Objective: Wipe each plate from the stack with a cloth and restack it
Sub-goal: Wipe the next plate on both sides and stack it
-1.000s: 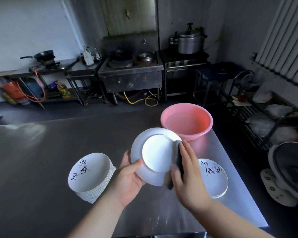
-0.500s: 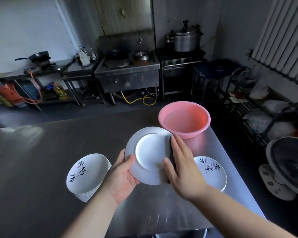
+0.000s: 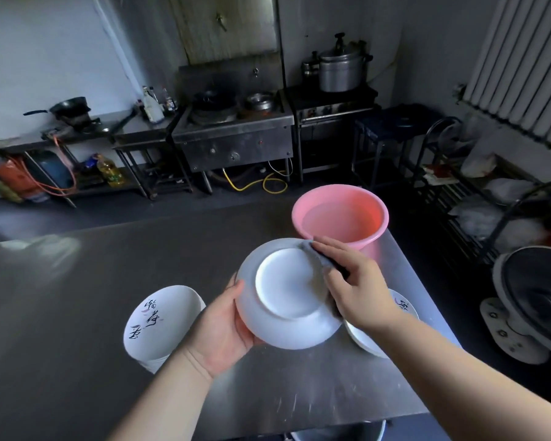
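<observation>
I hold a white plate (image 3: 285, 300) above the steel table, its underside turned toward me. My left hand (image 3: 223, 329) grips its left rim, thumb on the back. My right hand (image 3: 353, 281) presses a dark grey cloth (image 3: 318, 256) against the plate's upper right rim, fingers curled over the cloth. A stack of white plates with black and red brush lettering (image 3: 159, 316) stands on the table to the left. A smaller pile of the same plates (image 3: 401, 307) lies to the right, partly hidden behind my right wrist.
A pink basin (image 3: 341, 214) holding water stands on the steel table (image 3: 61, 297) just beyond the held plate. The table's right edge runs close past the right pile. A floor fan (image 3: 535, 300) lies beside the table on the right. Stoves and shelving line the far wall.
My right hand with the cloth has slid from the plate's right side up to its upper right rim. The plate has tilted a little in my left hand.
</observation>
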Action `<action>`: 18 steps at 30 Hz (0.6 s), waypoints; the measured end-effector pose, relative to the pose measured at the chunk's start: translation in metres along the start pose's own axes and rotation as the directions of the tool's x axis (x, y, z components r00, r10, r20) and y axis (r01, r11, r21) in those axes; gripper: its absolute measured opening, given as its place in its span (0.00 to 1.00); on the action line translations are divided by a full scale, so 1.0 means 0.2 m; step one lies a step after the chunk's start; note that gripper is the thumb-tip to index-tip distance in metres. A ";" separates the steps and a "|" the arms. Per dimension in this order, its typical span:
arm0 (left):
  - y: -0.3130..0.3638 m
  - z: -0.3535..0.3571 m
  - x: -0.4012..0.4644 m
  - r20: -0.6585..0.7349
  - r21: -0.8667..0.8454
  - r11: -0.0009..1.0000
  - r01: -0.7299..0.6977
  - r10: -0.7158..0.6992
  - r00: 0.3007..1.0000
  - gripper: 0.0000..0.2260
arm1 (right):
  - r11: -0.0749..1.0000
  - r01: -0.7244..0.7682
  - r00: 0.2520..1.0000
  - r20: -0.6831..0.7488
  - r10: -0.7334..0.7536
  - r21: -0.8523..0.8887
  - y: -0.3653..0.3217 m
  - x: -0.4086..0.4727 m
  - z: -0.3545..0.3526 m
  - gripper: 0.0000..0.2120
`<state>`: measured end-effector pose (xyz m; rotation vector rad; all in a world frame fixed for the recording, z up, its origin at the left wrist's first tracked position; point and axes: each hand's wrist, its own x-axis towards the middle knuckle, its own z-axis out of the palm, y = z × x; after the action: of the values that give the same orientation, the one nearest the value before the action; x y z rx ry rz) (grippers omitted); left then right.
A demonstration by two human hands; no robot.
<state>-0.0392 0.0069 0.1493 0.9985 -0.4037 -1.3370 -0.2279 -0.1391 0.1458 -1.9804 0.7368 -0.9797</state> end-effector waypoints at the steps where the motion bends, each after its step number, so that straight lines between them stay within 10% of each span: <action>1: 0.01 0.00 0.00 -0.021 -0.006 1.000 0.005 -0.005 1.000 0.19 | 1.000 0.006 0.997 0.079 -0.005 -0.005 -0.01 0.04 -0.02 0.24; 10: -0.05 0.04 0.02 -0.182 -0.101 0.982 -0.162 0.142 0.973 0.21 | 0.967 0.031 0.996 0.090 -0.009 -0.252 0.05 -0.33 0.26 0.40; 18: -0.08 0.12 0.02 -0.129 -0.162 0.961 -0.223 0.204 0.970 0.18 | 0.964 -0.049 0.999 -0.024 0.044 -0.262 0.02 -0.05 0.19 0.35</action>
<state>-0.0661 -0.0049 0.1488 0.8519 -0.2942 -1.0961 -0.2030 -0.1190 0.1233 -2.1715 0.9605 -0.9105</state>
